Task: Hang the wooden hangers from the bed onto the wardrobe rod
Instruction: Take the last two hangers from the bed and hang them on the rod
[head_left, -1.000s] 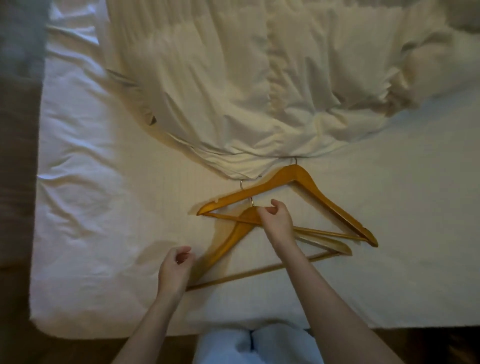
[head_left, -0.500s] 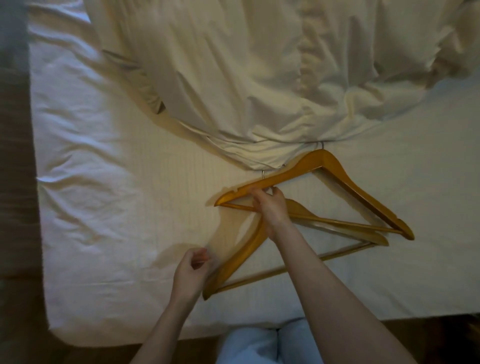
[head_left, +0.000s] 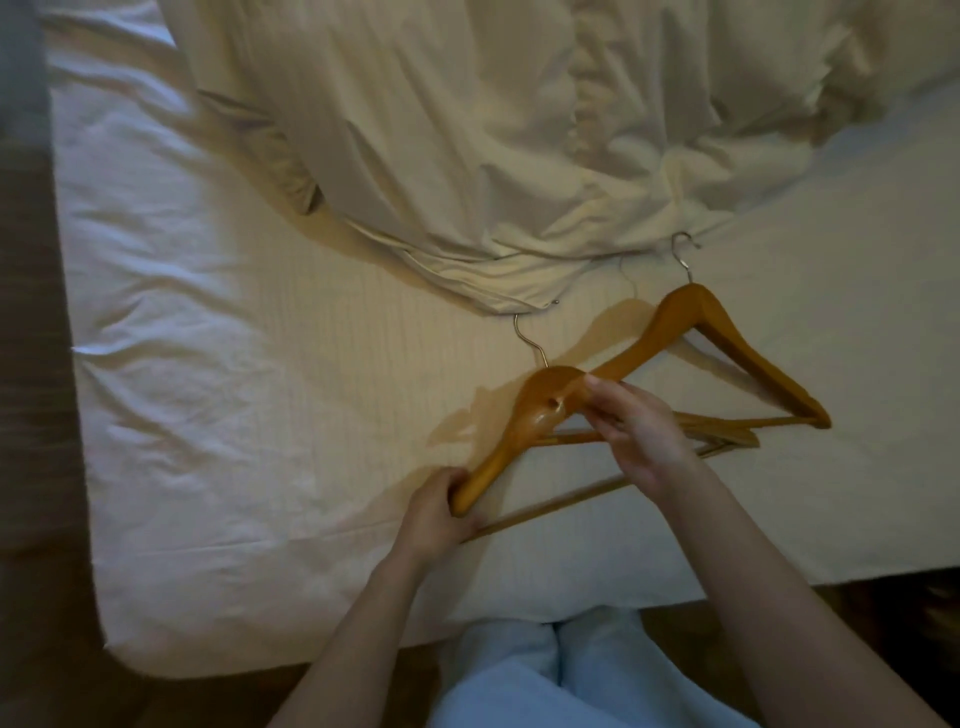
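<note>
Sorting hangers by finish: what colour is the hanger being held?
Honey-orange varnished wood, with a silver metal hook; head view.

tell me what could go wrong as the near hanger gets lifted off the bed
1. The near hanger, gripped by the left hand at its end and the right hand near its neck, overlaps the far hanger; lifting may drag that one along.
2. Its metal hook lies right at the duvet edge and could snag the fabric.

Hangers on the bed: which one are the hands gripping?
The nearer hanger: left hand grips its end, right hand its shoulder. The farther hanger lies untouched, overlapping it.
</note>
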